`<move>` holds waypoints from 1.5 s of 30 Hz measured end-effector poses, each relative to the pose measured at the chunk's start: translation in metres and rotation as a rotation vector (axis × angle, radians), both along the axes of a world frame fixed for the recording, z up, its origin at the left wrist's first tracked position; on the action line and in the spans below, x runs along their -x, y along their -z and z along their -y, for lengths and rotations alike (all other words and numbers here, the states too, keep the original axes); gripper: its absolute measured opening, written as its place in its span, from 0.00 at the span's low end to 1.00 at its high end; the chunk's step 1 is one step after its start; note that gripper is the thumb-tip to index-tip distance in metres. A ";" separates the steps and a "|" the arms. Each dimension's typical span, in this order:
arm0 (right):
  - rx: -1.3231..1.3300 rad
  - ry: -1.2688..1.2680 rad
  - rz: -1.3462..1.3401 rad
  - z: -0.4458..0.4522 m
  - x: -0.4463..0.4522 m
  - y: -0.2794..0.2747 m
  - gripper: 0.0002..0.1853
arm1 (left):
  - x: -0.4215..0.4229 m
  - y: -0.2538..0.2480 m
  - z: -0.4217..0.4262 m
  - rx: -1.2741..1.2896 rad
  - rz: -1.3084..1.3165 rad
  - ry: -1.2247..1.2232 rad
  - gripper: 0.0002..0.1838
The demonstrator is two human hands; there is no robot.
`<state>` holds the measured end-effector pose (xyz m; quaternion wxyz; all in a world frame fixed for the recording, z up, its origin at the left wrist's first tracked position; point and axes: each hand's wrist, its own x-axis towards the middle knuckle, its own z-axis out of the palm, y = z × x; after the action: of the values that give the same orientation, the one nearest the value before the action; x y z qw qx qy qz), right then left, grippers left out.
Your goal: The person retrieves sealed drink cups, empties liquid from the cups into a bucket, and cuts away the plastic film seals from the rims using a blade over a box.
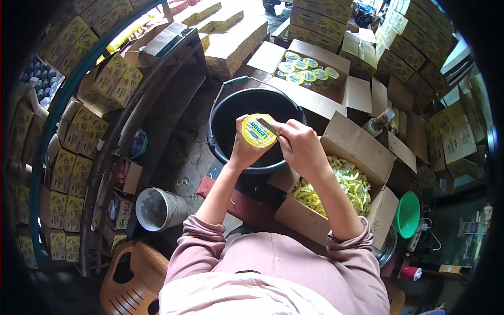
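Observation:
Over the black bucket (220, 118), my left hand (242, 152) grips a cup with a round yellow-and-white lid (257, 134) printed "Lemon". The lid faces up toward me, and the cup's body is mostly hidden by it and my fingers. My right hand (304, 149) is closed on a small flat blade-like tool (269, 127), which lies across the lid's upper right edge. Whether it cuts into the lid I cannot tell. Below my right forearm, an open carton (359, 139) holds a heap of yellow strips (346, 184).
Behind the bucket, an open carton (328, 50) holds several lidded cups (304, 68). A grey pail (155, 210) and brown plastic chair (131, 273) are on the left. At right is a green bowl (407, 215). Stacked printed cartons (399, 47) line the sides.

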<state>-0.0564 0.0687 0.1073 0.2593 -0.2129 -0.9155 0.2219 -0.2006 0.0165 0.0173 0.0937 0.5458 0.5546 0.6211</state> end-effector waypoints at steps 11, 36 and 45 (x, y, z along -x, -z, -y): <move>-0.007 0.008 -0.038 -0.008 0.034 0.023 0.16 | 0.016 0.031 -0.010 0.022 0.124 0.044 0.39; -0.040 0.037 0.203 0.004 0.018 0.023 0.16 | 0.018 0.036 -0.012 0.053 0.197 0.110 0.40; -0.007 0.047 0.272 0.005 -0.017 -0.002 0.16 | 0.020 0.028 -0.009 0.060 0.107 0.087 0.35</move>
<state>-0.0393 0.0642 0.1098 0.1387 -0.2613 -0.9378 0.1815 -0.2204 0.0253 -0.0105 0.1664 0.5321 0.5430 0.6279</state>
